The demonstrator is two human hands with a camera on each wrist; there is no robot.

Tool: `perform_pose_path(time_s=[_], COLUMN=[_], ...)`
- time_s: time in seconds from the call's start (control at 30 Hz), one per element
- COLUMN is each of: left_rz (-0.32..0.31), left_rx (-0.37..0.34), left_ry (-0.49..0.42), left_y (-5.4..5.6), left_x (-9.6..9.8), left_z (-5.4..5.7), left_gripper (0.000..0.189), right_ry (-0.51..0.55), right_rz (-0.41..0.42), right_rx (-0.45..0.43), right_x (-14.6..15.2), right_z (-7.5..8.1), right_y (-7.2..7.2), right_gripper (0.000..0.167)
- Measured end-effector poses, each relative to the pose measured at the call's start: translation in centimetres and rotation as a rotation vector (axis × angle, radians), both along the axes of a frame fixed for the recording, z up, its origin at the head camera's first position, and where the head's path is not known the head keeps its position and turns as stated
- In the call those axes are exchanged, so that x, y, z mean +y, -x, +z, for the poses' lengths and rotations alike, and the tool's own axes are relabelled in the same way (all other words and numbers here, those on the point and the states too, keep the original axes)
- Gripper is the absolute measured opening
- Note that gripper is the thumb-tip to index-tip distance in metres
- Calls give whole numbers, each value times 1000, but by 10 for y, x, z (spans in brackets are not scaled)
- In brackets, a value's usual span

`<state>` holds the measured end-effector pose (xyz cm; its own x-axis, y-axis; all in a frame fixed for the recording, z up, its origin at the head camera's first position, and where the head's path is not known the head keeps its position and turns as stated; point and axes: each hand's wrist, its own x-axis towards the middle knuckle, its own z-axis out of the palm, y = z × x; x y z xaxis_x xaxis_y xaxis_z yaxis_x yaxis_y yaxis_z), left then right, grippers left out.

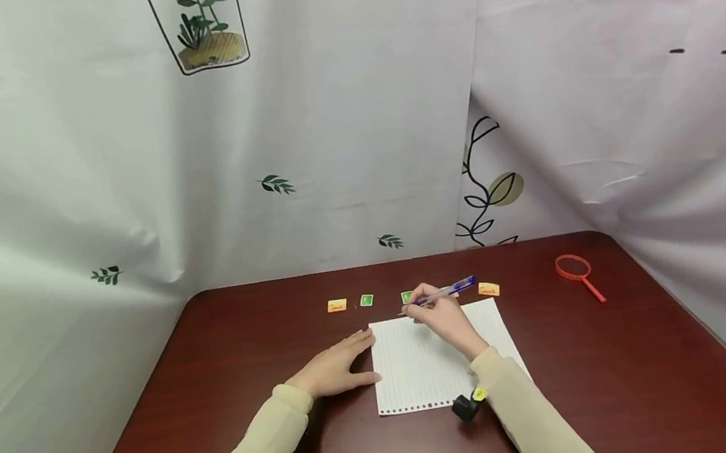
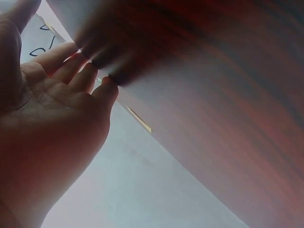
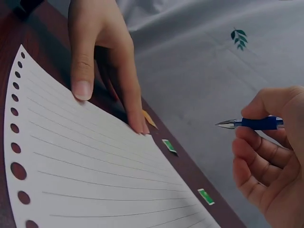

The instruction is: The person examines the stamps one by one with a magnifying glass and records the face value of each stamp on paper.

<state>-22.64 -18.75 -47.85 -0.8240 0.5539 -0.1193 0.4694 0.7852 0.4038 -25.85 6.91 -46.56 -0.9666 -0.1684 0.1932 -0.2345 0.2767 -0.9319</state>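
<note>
A lined sheet of paper (image 1: 417,366) with punched holes along its near edge lies on the dark red table (image 1: 246,336). My left hand (image 1: 335,366) rests at the sheet's left edge, its thumb and fingertips touching the margin, fingers fairly straight. In the right wrist view that thumb (image 3: 83,88) presses on the paper's edge. Over the upper part of the sheet, my right hand (image 1: 442,317) pinches a blue pen (image 3: 259,124) between thumb and fingers. The pen's bare metal tip points left, raised above the paper in the right wrist view.
Behind the sheet lie several small cards: an orange one (image 1: 337,305) at left, a green one (image 1: 366,300), and another orange one (image 1: 489,289) at right. A red magnifying glass (image 1: 574,268) lies farther right. A patterned white curtain (image 1: 346,105) hangs behind the table.
</note>
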Motion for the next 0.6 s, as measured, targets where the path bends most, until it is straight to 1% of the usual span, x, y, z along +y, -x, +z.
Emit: perform_pose_path(time_s=[0.13,0.3,0.47,0.6], left_rz=[0,-1,-12,-6], left_rx=[-3,-2,-2,3], left_ry=[-15,-11,-14,-10], left_y=[-2,-3,-1,0], left_x=[0,2,1,-1], left_z=[2,1,1,0], left_gripper=[78,78,79,78], right_ry=[-25,-43,-26,-6], right_rz=[-31,-52,-25,0], right_rx=[-8,-34,-64,-101], right_x=[-6,-7,-9,-13], right_z=[-8,-16,-21,-24], right_y=[1,2,3,4], right_gripper=[7,7,5,5])
